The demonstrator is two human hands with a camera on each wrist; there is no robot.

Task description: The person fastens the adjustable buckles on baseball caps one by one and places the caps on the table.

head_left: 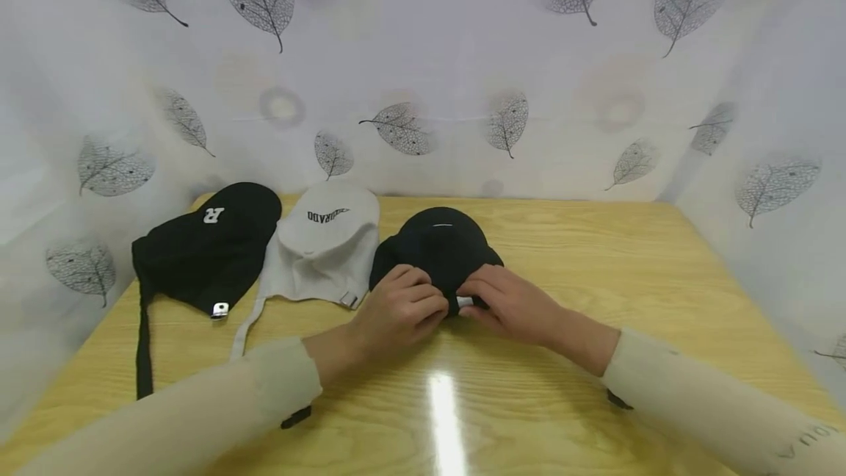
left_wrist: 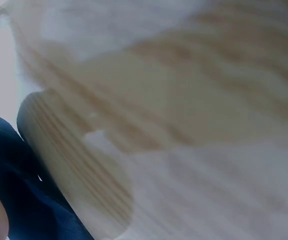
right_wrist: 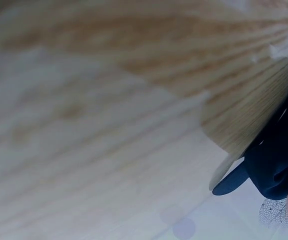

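A black cap [head_left: 441, 241] with a small white line on its front lies on the table, brim side away from me. My left hand [head_left: 405, 307] grips its near edge with curled fingers. Just to the right, my right hand [head_left: 512, 300] pinches that same edge beside a small white label [head_left: 465, 301]. The fingertips of both hands are partly hidden against the dark fabric. In the left wrist view the cap's dark fabric [left_wrist: 38, 205] shows at the lower left, and in the right wrist view the cap [right_wrist: 276, 160] shows at the right edge.
Left of the hands, a white cap [head_left: 327, 233] with dark lettering and a black cap [head_left: 205, 255] with a white letter R lie flat, their straps trailing toward me. The wooden table [head_left: 595, 255] ends at a leaf-patterned curtain [head_left: 456, 50].
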